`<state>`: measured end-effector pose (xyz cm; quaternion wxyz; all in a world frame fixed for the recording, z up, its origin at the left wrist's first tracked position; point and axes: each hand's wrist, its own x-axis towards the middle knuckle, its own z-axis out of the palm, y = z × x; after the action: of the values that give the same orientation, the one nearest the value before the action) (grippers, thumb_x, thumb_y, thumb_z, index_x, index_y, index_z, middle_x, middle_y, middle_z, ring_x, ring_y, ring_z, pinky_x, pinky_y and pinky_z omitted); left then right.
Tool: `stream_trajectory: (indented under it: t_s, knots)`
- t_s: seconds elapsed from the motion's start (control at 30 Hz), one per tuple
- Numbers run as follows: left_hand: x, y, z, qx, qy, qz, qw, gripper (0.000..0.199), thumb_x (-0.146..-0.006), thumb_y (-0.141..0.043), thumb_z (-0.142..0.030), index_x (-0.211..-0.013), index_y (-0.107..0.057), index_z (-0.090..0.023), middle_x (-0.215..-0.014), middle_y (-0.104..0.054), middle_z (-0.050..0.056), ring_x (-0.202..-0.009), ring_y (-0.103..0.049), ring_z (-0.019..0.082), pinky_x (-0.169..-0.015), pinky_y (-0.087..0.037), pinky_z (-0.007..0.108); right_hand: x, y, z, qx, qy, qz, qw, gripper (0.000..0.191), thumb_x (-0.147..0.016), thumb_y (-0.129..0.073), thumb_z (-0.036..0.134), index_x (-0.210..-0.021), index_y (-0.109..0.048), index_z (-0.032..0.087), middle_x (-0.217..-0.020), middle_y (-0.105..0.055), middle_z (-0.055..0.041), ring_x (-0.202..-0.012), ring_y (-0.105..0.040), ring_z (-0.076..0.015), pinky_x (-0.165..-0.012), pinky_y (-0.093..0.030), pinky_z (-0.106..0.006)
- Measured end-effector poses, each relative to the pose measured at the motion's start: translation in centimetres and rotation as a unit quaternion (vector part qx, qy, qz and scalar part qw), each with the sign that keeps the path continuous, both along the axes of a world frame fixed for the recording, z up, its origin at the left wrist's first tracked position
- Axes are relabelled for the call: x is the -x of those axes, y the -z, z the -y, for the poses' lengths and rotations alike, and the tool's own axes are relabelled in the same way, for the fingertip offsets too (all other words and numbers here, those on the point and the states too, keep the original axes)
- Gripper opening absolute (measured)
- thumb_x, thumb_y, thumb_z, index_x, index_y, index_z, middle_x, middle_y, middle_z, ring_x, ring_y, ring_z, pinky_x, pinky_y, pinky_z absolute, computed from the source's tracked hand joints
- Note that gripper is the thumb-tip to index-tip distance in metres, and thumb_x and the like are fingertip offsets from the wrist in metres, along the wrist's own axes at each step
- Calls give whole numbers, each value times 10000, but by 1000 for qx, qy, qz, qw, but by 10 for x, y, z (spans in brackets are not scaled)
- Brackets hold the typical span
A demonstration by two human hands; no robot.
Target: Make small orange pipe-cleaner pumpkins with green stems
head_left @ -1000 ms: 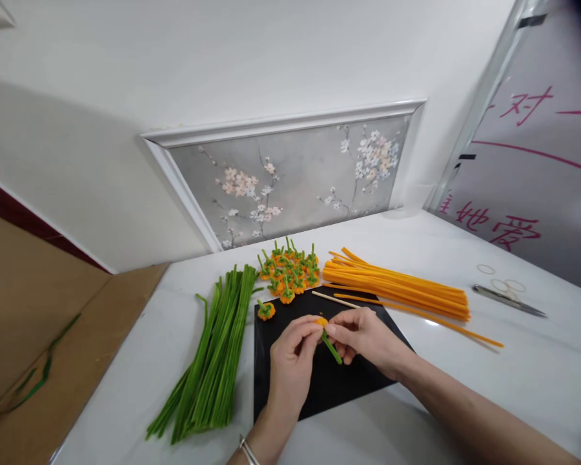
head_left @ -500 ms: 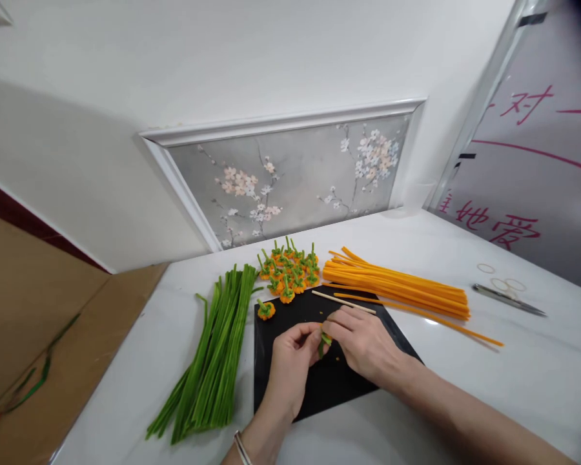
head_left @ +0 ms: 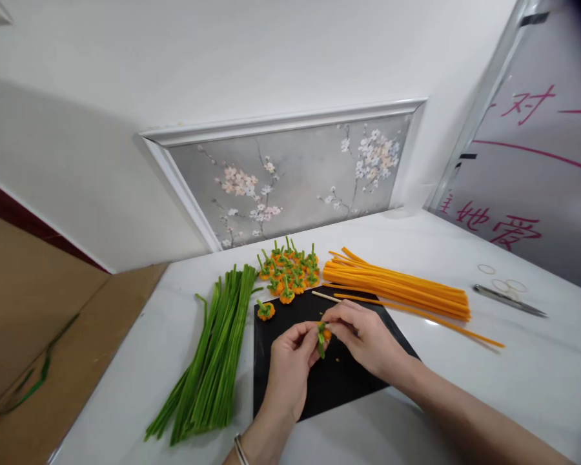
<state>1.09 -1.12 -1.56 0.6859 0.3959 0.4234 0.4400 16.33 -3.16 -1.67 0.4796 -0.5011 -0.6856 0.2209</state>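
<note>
Over the black mat (head_left: 314, 394), my left hand (head_left: 293, 365) pinches a small orange and green pipe-cleaner piece (head_left: 323, 336) between thumb and fingers. My right hand (head_left: 363, 332) is closed on the right side of the same piece, fingertips touching it. A green stem hangs down from the piece. One finished-looking orange piece with a green stem (head_left: 266, 310) lies on the mat's upper left corner. Behind it stands a cluster of several similar pieces (head_left: 288, 268). A thin pale stick (head_left: 325, 296) lies partly hidden behind my right hand.
Green pipe cleaners (head_left: 217, 355) lie in a bundle at the left, orange ones (head_left: 401, 287) at the right. Tweezers (head_left: 508, 301) and several thin rings (head_left: 487, 268) rest farther right on the white table (head_left: 523, 387). Cardboard (head_left: 101, 355) borders the left edge.
My right hand has turned and its fingers have shifted, showing more of the orange and green piece. It now covers the right part of the stick. My left hand has barely moved.
</note>
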Motion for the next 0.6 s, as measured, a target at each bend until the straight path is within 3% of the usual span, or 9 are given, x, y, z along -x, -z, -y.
stream_trajectory:
  t_s: [0.17,0.43,0.6]
  knots:
    - [0,6,1,-9,5,-5,1000,250,-659,-803,-324,-776,-725,-117,-710,-652,23,-652,-566,95,-624,-495,187,4,8,-2,-45,-5,30,999,200,-891,-474,76,-801,-614,188,-792,-597,-32,-723,-586,-135,-674,-474,-230]
    - [-5,4,2,5,-8,58,998,210,-659,-818,-264,-744,-711,-104,-730,-655,23,-690,-592,91,-640,-510,160,7,5,-1,-85,-2,239,967,210,-849,-438,29,-858,-595,168,-830,-587,-70,-717,-556,-176,-616,-473,-258]
    - [-2,-1,2,53,-29,122,991,255,-725,-772,-334,-761,-699,-92,-774,-681,57,-719,-642,122,-663,-558,203,8,8,-1,-89,9,143,986,223,-908,-392,72,-920,-587,180,-878,-592,-75,-776,-588,-166,-686,-501,-254]
